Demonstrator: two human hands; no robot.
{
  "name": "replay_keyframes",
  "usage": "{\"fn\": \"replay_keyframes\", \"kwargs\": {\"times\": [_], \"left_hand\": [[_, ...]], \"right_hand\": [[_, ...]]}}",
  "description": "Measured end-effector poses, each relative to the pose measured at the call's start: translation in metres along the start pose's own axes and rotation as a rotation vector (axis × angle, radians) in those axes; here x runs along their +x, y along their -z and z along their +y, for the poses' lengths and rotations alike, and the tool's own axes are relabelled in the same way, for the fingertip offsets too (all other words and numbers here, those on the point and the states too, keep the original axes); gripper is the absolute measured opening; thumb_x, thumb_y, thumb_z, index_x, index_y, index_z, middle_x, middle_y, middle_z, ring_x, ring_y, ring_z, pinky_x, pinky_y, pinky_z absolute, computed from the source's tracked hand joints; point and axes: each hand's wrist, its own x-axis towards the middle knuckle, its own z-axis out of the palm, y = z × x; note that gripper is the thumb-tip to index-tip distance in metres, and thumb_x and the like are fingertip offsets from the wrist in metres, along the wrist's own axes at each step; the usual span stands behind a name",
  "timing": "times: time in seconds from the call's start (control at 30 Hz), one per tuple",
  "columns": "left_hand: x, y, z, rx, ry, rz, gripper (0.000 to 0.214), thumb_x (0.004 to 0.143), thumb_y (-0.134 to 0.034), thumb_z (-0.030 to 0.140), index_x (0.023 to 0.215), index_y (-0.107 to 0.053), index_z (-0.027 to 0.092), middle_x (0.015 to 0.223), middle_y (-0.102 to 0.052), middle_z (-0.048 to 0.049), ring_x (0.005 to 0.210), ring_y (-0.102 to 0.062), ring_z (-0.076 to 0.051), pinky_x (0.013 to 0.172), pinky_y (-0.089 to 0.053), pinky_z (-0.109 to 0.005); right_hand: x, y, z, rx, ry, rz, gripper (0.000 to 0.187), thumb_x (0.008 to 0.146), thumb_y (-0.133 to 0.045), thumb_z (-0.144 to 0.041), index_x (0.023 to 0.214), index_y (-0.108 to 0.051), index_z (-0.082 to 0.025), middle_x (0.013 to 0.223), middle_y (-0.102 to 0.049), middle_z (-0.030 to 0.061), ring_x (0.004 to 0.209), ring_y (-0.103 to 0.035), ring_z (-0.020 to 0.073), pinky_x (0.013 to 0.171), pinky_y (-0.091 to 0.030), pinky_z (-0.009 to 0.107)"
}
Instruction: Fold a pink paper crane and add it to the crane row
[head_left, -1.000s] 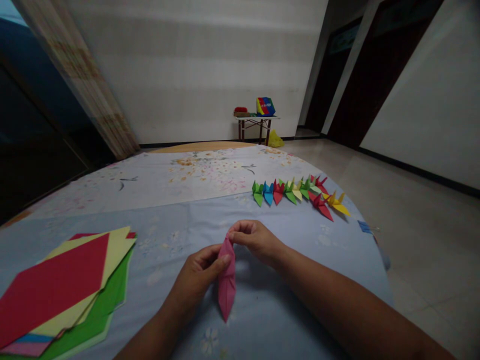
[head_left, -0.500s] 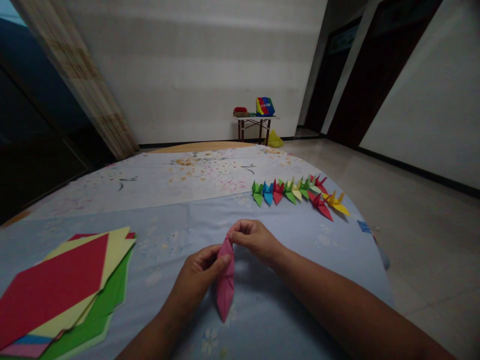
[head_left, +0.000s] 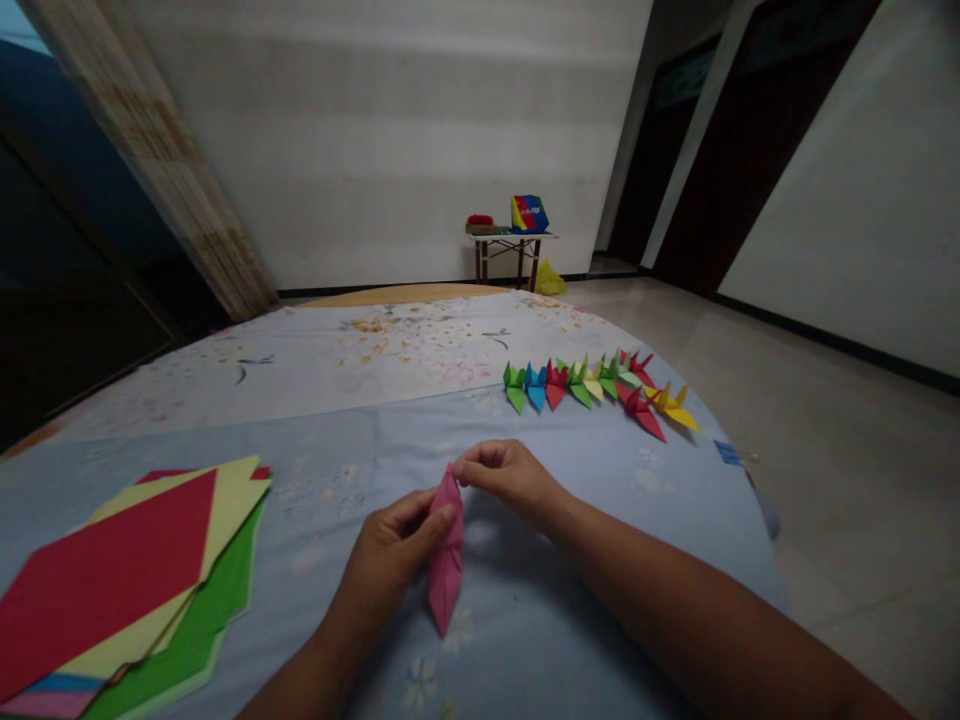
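A pink folded paper (head_left: 447, 560), long and narrow with a pointed lower end, is held upright just above the blue tablecloth (head_left: 570, 620). My left hand (head_left: 401, 540) grips its left edge, thumb on the front face and fingers behind. At the top tip, my right hand (head_left: 502, 475) pinches with thumb and index finger. Several finished paper cranes (head_left: 555, 385) in green, blue, red, cream and yellow stand clustered at the right of the table, beyond my right hand.
At the left lies a stack of coloured paper sheets (head_left: 112, 570), red on top, with cream, green, blue and pink below. A clip (head_left: 727, 453) sits at the table's right edge. Against the far wall stands a small table (head_left: 517, 238) bearing a colourful box (head_left: 531, 213).
Both hands and the pink paper have shifted slightly left. The right fingers still pinch at the paper's top tip. Cranes and sheets stay where they were.
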Motion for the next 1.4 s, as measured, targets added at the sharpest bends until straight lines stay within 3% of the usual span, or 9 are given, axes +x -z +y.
{"fn": "replay_keyframes", "kwargs": {"times": [0.33,0.6,0.97,1.17,1.4], "left_hand": [[-0.002,-0.001,0.006,0.047,-0.042,-0.014,0.027,0.073,-0.063,0.035,0.093,-0.071,0.021,0.092,-0.069,-0.0037,0.088,-0.06,-0.022,0.076,-0.044,-0.027],[-0.002,-0.002,0.008,0.051,-0.066,-0.011,0.026,0.073,-0.063,0.037,0.09,-0.072,0.02,0.088,-0.068,-0.0037,0.081,-0.06,-0.02,0.072,-0.044,-0.026],[-0.003,-0.005,0.004,-0.017,-0.004,-0.016,0.028,0.07,-0.067,0.036,0.093,-0.072,0.02,0.087,-0.07,-0.0039,0.08,-0.061,-0.02,0.072,-0.045,-0.026],[-0.002,-0.009,-0.003,-0.185,0.089,-0.06,0.036,0.071,-0.067,0.037,0.1,-0.069,0.018,0.091,-0.071,-0.0066,0.085,-0.063,-0.023,0.077,-0.047,-0.031],[-0.001,-0.006,-0.003,-0.359,0.15,-0.05,0.039,0.069,-0.069,0.035,0.103,-0.067,0.017,0.088,-0.072,-0.0072,0.078,-0.066,-0.022,0.078,-0.048,-0.034]], "right_hand": [[0.002,0.004,0.004,0.039,0.02,-0.025,0.027,0.063,-0.072,-0.04,0.068,-0.068,-0.014,0.063,-0.064,0.0001,0.059,-0.054,0.0095,0.063,-0.042,0.024],[0.002,0.002,0.002,0.01,0.008,-0.018,0.028,0.064,-0.07,-0.041,0.066,-0.066,-0.013,0.063,-0.063,0.0,0.058,-0.053,0.0091,0.061,-0.041,0.023],[-0.001,0.0,-0.001,-0.3,0.095,0.052,0.015,0.072,-0.058,-0.026,0.066,-0.063,-0.013,0.06,-0.057,-0.0015,0.056,-0.046,0.0086,0.059,-0.037,0.022],[-0.001,-0.003,0.004,-0.147,0.095,0.034,0.017,0.07,-0.059,-0.03,0.063,-0.058,-0.014,0.058,-0.054,-0.0028,0.054,-0.044,0.0078,0.057,-0.036,0.022],[0.0,-0.002,0.0,0.052,0.049,0.003,0.022,0.069,-0.063,-0.037,0.068,-0.065,-0.015,0.064,-0.062,-0.0002,0.065,-0.055,0.011,0.07,-0.042,0.025]]}}
